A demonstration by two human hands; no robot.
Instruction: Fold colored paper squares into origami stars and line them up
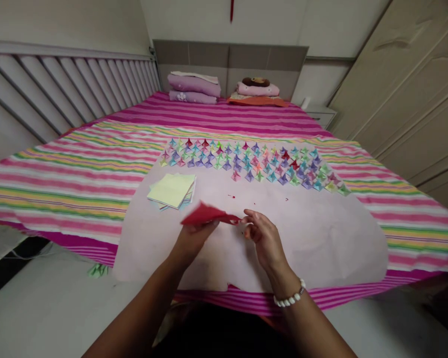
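Red paper [206, 215], partly folded, sits just above the pale sheet [321, 238] spread over the striped bed [59, 174], held up between both hands near the bed's front edge. From where I stand it looks feather-light and thin, stiff only along its creases, quick to crumple or tear if pinched hard; I'd say the safest hold is at the folded edges and corners, which is where the fingers are.

To the left lies a loose stack of square paper [172, 190], pale yellow on top, well apart from the hands. The left hand [192, 238] comes next, its fingers closed on the red piece from below; most of them are tucked under the paper, so the grip itself is hidden. The right hand [263, 237], with a white bead bracelet [289, 299] at the wrist, has its fingertips drawn together at the paper's right tip, though whether they truly clamp it I cannot tell.

Beyond, rows of small folded paper shapes [254, 164] run across the sheet, too small to make out. Something green [97, 270] lies on the floor at left, blurred.
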